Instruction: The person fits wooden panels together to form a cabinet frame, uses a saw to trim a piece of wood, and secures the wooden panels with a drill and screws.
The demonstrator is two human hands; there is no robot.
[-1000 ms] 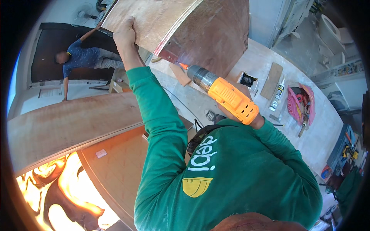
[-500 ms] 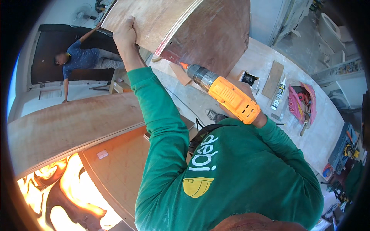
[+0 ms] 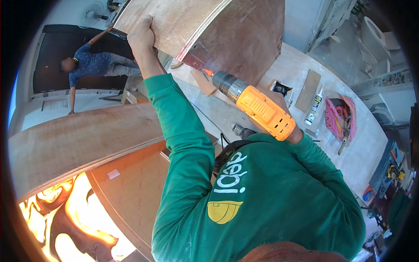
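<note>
My left hand (image 3: 142,38) grips the edge of a plywood box or cabinet piece (image 3: 179,26) at the top of the view, thumb on its pale face. In my right hand (image 3: 279,100) is an orange cordless drill (image 3: 265,111) with a dark chuck. Its orange-red tip points at the brown side of the plywood piece, close to the lower corner. Whether the tip touches the wood I cannot tell. The drill's body hides most of my right fingers.
A co-worker (image 3: 94,65) at the left reaches a hand to the piece's far edge. Long plywood panel (image 3: 87,142) lies on the left. On the pale tabletop (image 3: 371,131) are a wood strip (image 3: 308,90), a sealant tube (image 3: 314,107) and a pink tool bag (image 3: 335,121).
The co-worker's head has tipped lower. My hands, the drill and the plywood piece stay nearly where they were; the whole view has shifted slightly.
</note>
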